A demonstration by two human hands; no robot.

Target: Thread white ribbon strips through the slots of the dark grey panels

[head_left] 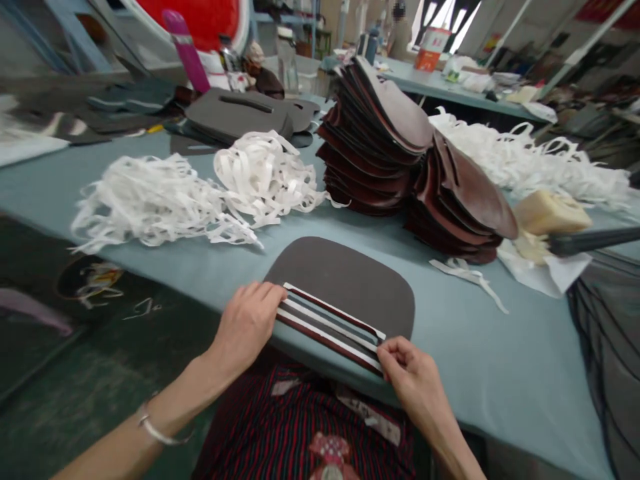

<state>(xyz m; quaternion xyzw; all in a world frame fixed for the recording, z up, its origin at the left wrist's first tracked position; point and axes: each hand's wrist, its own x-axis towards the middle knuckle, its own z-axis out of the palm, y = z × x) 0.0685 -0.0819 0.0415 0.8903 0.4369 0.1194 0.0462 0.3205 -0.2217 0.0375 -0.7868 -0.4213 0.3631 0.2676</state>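
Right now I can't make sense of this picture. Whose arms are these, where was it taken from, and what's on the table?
This picture comes from a camera worn on a person's head, looking forward and down, so these are that person's own bare arms. The left hand and right hand rest on white and dark strips laid across a dark rounded panel. On the blue-grey table lie tangled white trimmings and stacks of dark reddish rounded pieces.

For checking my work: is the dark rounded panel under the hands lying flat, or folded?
Flat: the panel lies spread on the table, left hand and right hand on its strips.
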